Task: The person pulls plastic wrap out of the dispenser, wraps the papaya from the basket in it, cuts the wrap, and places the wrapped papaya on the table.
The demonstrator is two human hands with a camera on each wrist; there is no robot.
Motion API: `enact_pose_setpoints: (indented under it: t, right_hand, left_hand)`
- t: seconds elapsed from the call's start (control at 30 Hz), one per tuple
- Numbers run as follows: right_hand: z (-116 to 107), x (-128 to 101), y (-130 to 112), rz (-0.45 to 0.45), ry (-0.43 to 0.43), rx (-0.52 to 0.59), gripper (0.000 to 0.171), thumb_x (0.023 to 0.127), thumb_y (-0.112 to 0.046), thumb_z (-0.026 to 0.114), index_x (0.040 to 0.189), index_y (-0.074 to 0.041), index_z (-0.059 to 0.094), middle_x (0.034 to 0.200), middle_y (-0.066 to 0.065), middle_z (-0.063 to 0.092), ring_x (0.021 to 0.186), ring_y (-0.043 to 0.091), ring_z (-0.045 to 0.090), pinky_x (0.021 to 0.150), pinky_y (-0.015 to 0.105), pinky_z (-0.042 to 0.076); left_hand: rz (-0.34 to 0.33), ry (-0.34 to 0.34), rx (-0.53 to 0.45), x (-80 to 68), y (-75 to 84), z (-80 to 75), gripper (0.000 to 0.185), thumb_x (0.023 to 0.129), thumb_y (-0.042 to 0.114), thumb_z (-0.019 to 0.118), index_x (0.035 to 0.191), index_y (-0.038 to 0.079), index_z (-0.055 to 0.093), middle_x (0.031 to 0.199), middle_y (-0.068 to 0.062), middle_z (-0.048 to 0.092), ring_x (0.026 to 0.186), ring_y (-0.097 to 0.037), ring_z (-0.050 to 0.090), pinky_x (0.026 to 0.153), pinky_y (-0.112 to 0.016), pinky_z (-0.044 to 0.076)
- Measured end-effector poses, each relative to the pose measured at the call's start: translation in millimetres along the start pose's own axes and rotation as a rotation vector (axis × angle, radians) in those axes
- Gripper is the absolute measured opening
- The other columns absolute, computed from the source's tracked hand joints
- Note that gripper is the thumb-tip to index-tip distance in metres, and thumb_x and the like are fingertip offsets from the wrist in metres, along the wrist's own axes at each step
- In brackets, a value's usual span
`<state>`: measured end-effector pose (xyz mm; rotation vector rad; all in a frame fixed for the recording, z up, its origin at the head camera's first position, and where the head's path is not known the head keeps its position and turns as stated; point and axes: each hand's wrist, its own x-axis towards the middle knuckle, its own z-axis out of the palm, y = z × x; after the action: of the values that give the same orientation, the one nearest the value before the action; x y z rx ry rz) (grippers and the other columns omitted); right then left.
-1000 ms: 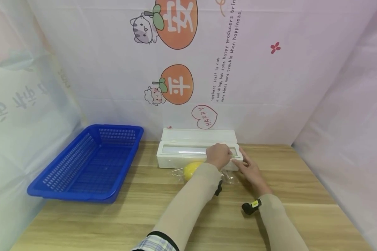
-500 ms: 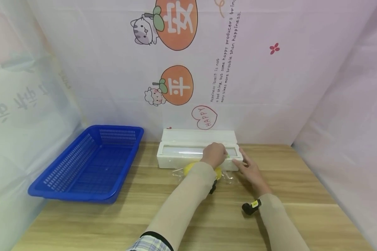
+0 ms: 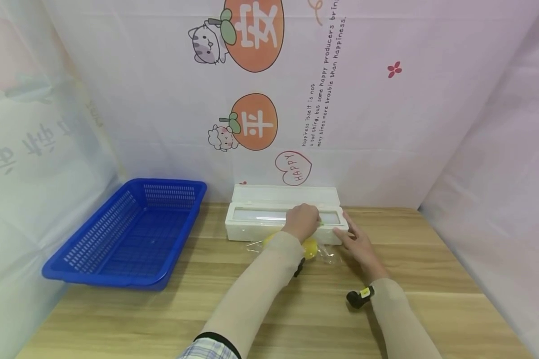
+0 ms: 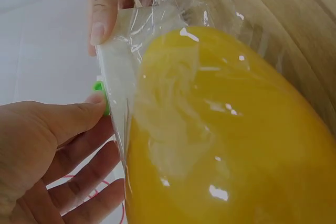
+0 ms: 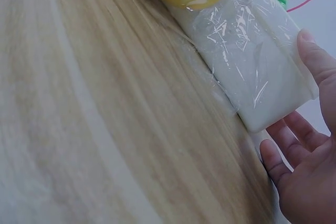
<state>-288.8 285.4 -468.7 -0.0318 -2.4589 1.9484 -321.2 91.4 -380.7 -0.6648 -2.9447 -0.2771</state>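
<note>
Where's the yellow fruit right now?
Head view, a little right of centre: the yellow fruit lies in clear film on the wooden table, just in front of the white box, partly hidden by the left sleeve.

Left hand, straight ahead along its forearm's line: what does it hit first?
Most likely the raised lid of the white box, just beyond the left hand in the head view; the gap is hard to judge.

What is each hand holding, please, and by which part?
The left hand pinches the small green slider, its exact grip point partly hidden; the right hand holds the white box by its right end.
</note>
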Motion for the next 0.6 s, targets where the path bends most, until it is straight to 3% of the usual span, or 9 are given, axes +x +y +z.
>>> enact_pose_setpoints:
  t: [0.43, 0.6]
  right_hand:
    - [-0.3, 1.2, 2.8, 0.013, -0.006, -0.008, 0.083, 0.094, -0.048, 0.067, 0.159, -0.042, 0.015, 0.160, 0.020, 0.027, 0.139, 0.040, 0.037, 0.108, 0.047, 0.040]
    - [-1.1, 1.8, 3.3, -0.001, 0.005, -0.027, 0.085, 0.095, -0.048, 0.066, 0.161, -0.036, 0.015, 0.159, 0.021, 0.030, 0.138, 0.041, 0.039, 0.106, 0.045, 0.043]
  left_hand:
    - [-0.002, -0.022, -0.079, -6.0, -16.1, -1.9, 0.017, 0.097, 0.032, 0.068, 0.109, 0.027, 0.078, 0.111, 0.011, 0.073, 0.102, -0.016, 0.068, 0.084, -0.036, 0.055]
    - [-0.007, -0.029, -0.124, -5.8, -28.4, -1.2, 0.017, 0.096, 0.033, 0.069, 0.109, 0.027, 0.078, 0.111, 0.011, 0.073, 0.103, -0.016, 0.067, 0.085, -0.036, 0.054]
